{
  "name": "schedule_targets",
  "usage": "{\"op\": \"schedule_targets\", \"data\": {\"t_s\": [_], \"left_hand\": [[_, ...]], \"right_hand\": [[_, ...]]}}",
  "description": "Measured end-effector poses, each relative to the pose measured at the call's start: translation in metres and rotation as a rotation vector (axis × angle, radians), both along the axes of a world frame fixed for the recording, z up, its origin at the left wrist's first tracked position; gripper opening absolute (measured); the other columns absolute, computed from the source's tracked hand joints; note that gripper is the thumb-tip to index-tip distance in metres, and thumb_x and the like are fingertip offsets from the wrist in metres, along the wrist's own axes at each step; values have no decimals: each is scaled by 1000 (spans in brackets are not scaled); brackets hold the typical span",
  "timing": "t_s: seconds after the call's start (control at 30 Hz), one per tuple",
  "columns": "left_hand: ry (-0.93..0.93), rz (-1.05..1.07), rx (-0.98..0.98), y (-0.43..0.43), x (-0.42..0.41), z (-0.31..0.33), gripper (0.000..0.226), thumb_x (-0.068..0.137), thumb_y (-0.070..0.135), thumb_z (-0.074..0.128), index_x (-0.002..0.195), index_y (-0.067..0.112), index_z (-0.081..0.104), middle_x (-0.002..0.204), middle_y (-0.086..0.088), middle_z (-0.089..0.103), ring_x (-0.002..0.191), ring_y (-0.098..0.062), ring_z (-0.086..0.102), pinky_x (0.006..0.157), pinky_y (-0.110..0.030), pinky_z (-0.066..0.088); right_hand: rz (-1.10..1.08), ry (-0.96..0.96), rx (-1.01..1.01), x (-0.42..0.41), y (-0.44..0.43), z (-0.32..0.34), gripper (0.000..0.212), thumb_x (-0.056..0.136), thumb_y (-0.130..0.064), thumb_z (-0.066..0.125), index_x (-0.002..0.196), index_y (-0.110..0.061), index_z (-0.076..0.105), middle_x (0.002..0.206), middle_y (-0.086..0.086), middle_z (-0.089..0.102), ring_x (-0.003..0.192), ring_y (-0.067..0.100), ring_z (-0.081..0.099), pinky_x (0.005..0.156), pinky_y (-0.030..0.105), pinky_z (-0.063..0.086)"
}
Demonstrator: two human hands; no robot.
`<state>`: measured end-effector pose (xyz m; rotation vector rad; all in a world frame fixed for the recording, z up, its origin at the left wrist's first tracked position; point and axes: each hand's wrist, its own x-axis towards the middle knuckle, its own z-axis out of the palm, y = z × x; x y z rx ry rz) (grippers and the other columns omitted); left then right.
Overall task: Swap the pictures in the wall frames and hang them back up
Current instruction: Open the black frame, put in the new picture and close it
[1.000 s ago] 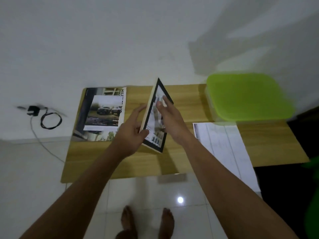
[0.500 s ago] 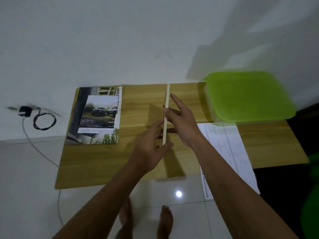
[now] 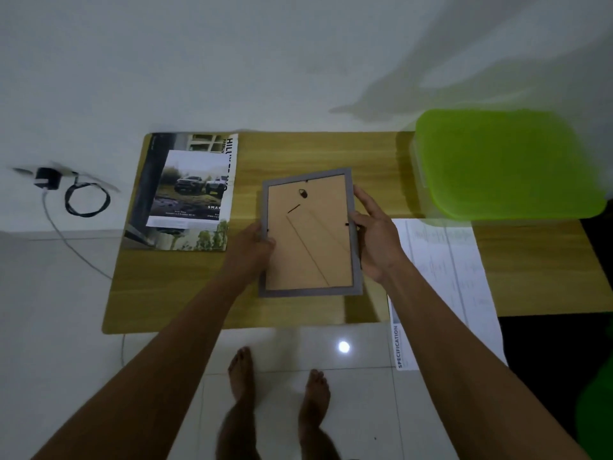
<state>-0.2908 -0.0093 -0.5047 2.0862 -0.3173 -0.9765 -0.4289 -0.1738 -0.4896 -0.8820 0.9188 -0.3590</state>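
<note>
A picture frame (image 3: 310, 234) is held back side up just above the wooden table (image 3: 298, 151), showing its brown backing board, a small hanger and a grey border. My left hand (image 3: 257, 242) grips the frame's left edge, thumb on the back. My right hand (image 3: 373, 234) grips the right edge, thumb near a small black clip. A loose car picture (image 3: 190, 187) lies on a larger brochure (image 3: 156, 194) at the table's left end.
A green-lidded plastic box (image 3: 504, 164) stands at the table's right back. A white printed sheet (image 3: 444, 280) hangs over the front edge on the right. A black charger with a cable (image 3: 49, 180) lies on the floor at left. My bare feet are below.
The frame has been turned over: first tilted with its picture side showing, then edge-on, now back side up. Both hands shifted to its left and right edges.
</note>
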Motion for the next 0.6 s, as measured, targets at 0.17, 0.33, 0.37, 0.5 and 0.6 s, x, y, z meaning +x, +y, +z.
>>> {"op": "schedule_targets", "data": {"t_s": [0.17, 0.33, 0.37, 0.5, 0.6], "left_hand": [[-36, 18, -81, 9, 5, -10, 39, 90, 14, 66, 128, 12, 60, 112, 0, 64, 105, -21, 61, 94, -37, 50], [-294, 33, -31, 5, 3, -19, 50, 87, 16, 70, 134, 15, 55, 98, 1, 59, 96, -20, 59, 78, -25, 39], [-311, 50, -33, 4, 4, -23, 55, 86, 16, 71, 137, 17, 52, 98, 0, 60, 91, -18, 58, 77, -25, 39], [-338, 78, -12, 4, 5, -36, 61, 84, 16, 74, 140, 18, 50, 102, -2, 62, 87, -11, 54, 64, -5, 36], [-357, 53, 15, 2, 5, -42, 56, 86, 15, 72, 138, 17, 51, 100, 6, 57, 90, -9, 53, 68, -9, 38]], "right_hand": [[53, 257, -155, 7, -2, -23, 39, 103, -11, 40, 134, -30, 50, 111, 10, 69, 88, 21, 64, 72, 34, 52], [236, 424, -503, 13, 3, -36, 35, 102, -4, 39, 131, -17, 54, 112, -2, 62, 99, 11, 58, 82, 20, 46], [269, 421, -553, 13, 4, -38, 38, 98, 5, 36, 123, -13, 58, 107, -1, 64, 93, 8, 58, 80, 17, 46], [348, 502, -649, 16, 10, -45, 49, 94, 7, 39, 139, -9, 48, 126, 4, 56, 111, 14, 50, 95, 28, 40], [421, 559, -687, 15, 18, -44, 63, 99, -1, 42, 157, -13, 20, 145, 8, 45, 132, 23, 44, 103, 25, 35]]}}
